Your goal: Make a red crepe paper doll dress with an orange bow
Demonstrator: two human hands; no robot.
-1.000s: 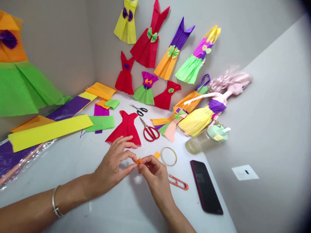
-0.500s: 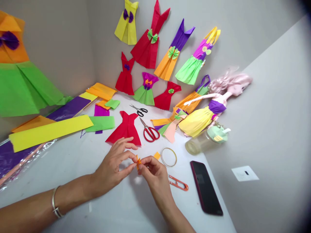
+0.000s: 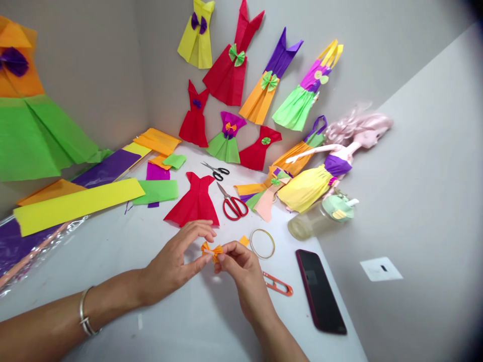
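Observation:
A small pleated orange paper bow (image 3: 216, 251) is pinched between the thumb and fingers of my right hand (image 3: 241, 269), which is shut on its right side. A pale strip crosses the bow's middle. My left hand (image 3: 177, 259) is open at the bow's left side, its thumb tip touching or nearly touching the strip and its fingers curved apart above. Just beyond my hands, a red paper dress (image 3: 196, 198) lies flat on the white table (image 3: 181, 327). A small orange paper scrap (image 3: 244, 241) lies behind my right hand.
Red-handled scissors (image 3: 234, 207), black-handled scissors (image 3: 219, 173), a bangle (image 3: 262, 244), orange thread snips (image 3: 279, 284) and a phone (image 3: 320, 291) lie around. A jar (image 3: 302, 225) and a doll (image 3: 320, 181) are right; coloured paper (image 3: 79, 203) is left. Paper dresses hang on the wall.
My left fingers have spread and lifted off the bow's middle. The bow now shows its fanned front and pale strip, where before it was edge-on between my fingertips.

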